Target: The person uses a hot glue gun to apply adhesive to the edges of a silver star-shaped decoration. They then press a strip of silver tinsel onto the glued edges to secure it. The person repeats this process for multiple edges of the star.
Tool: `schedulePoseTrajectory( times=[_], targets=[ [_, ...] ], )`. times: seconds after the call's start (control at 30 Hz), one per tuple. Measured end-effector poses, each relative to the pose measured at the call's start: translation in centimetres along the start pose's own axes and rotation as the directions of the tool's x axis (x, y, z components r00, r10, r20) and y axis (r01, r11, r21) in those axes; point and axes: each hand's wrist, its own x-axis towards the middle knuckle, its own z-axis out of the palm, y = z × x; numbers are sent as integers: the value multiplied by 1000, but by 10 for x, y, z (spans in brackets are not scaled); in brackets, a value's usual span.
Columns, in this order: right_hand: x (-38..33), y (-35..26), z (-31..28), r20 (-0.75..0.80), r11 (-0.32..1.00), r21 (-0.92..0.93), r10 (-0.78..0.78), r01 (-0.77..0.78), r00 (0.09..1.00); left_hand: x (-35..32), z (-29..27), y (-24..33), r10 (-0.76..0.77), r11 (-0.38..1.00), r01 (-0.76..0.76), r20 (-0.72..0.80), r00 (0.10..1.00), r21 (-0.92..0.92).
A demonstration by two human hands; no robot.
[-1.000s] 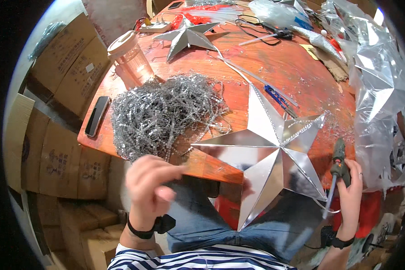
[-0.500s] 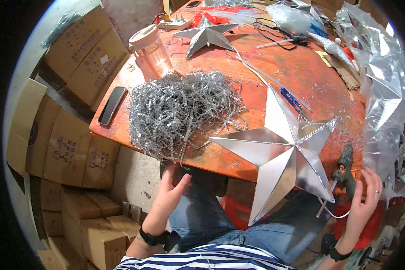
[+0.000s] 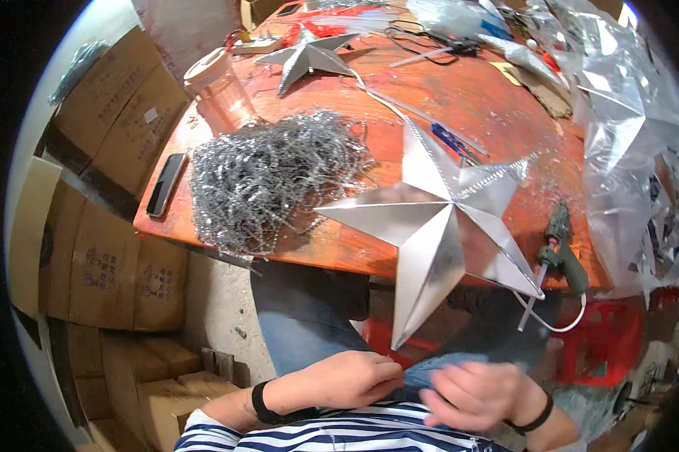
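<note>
My left hand (image 3: pixel 358 379) is over my lap at the shirt hem, its fingers curled closed; whatever they may hold is hidden. Beside it my right hand (image 3: pixel 475 392) is smeared by motion, so its fingers are unclear. Beyond both hands a large silver five-pointed star (image 3: pixel 430 233) lies on the orange-red table (image 3: pixel 385 162), one point jutting over the front edge. Sparkly silver trim runs along its upper right ridge. A dark green glue gun (image 3: pixel 559 252) with a glue stick rests to its right. Left of the star sits a tangled heap of silver tinsel (image 3: pixel 272 181).
A phone (image 3: pixel 167 185) and a lidded clear cup (image 3: pixel 220 94) stand near the left edge. Farther back are a smaller silver star (image 3: pixel 307 58) and a blue cutter (image 3: pixel 452 141). Plastic-wrapped stars (image 3: pixel 626 128) line the right. Cardboard boxes (image 3: pixel 106 271) fill the left; a red stool (image 3: pixel 599 343) stands lower right.
Both hands have drawn back from the table edge and come together over my lap. The left fingers have curled closed. The view has shifted; the table things look unmoved.
</note>
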Motion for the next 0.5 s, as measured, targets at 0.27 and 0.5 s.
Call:
schedulePoseTrajectory(
  times=[0.27, 0.5],
  targets=[
    [3, -4, 0, 307, 230, 800, 637, -555, 707, 30, -44, 72, 64, 998, -64, 162, 985, -8],
    [-5, 20, -50, 178, 535, 611, 625, -583, 760, 26, -63, 84, 290, 777, -300, 108, 951, 554]
  ],
)
